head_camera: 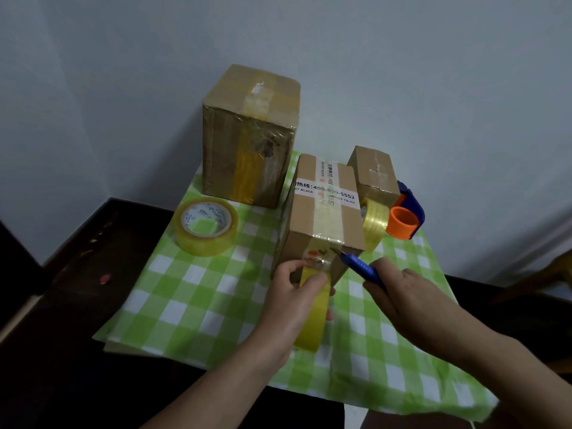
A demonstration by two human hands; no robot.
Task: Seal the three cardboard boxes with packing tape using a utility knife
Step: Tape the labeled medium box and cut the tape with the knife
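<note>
A medium cardboard box [322, 218] with printed white tape on top stands in the middle of the checked cloth. My left hand [291, 292] grips a yellow tape roll [312, 311] against the box's near face, and a strip of tape runs from the roll up over the box's front edge. My right hand [411, 301] holds a blue utility knife [360, 266], its blade tip touching the tape at the box's near top edge. A tall taped box [247, 134] stands behind on the left, and a small taped box [374, 174] behind on the right.
A large clear tape roll [205, 226] lies flat on the green-and-white checked cloth [192, 292] at the left. A blue and orange tape dispenser [402, 216] with a yellowish roll sits by the small box. The cloth covers a dark table [77, 274] against a white wall.
</note>
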